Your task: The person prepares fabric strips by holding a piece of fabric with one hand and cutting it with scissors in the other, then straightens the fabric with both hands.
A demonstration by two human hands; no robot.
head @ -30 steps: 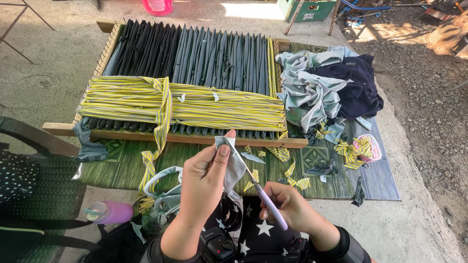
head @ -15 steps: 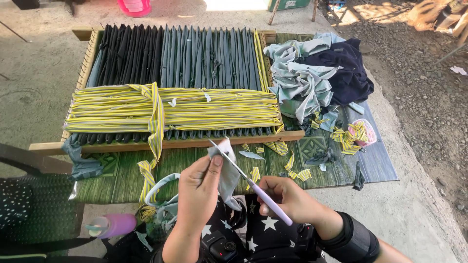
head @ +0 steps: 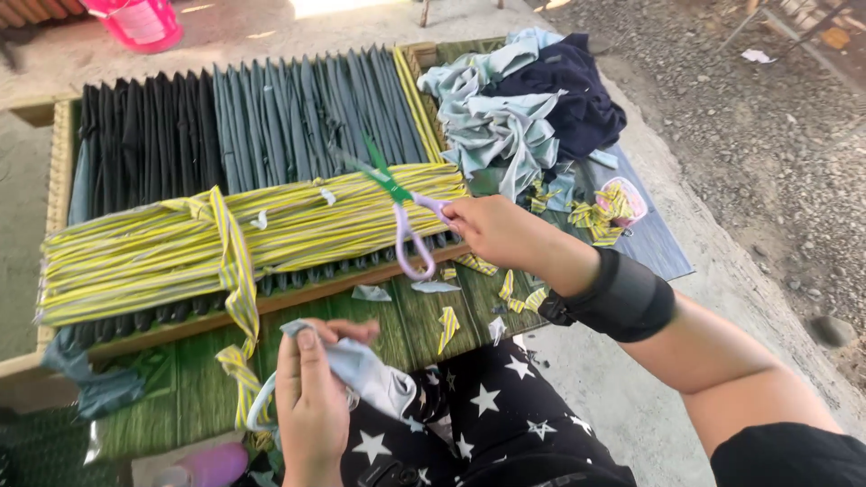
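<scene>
My right hand point(head: 492, 230) reaches forward over the weaving frame point(head: 56, 153) and holds scissors point(head: 397, 212) with purple handles and green blades by one handle loop; the blades lie over the yellow striped woven band point(head: 135, 257). My left hand point(head: 311, 401) stays low near my lap, gripping a light grey-blue fabric strip point(head: 365, 370). A yellow striped strip point(head: 236, 298) hangs off the band toward that hand. Dark and grey fabric strips point(head: 234, 126) are stretched across the frame behind the band.
A heap of light blue and navy cloth point(head: 523, 108) lies at the frame's right. Yellow scraps point(head: 600, 212) dot the green mat point(head: 424, 316). A pink container point(head: 140, 22) stands far left, a purple bottle point(head: 212, 464) near my knee. Gravel ground lies to the right.
My right hand has moved forward from my lap to the frame with the scissors. My left hand dropped down with the grey strip. The view tilted closer to the frame.
</scene>
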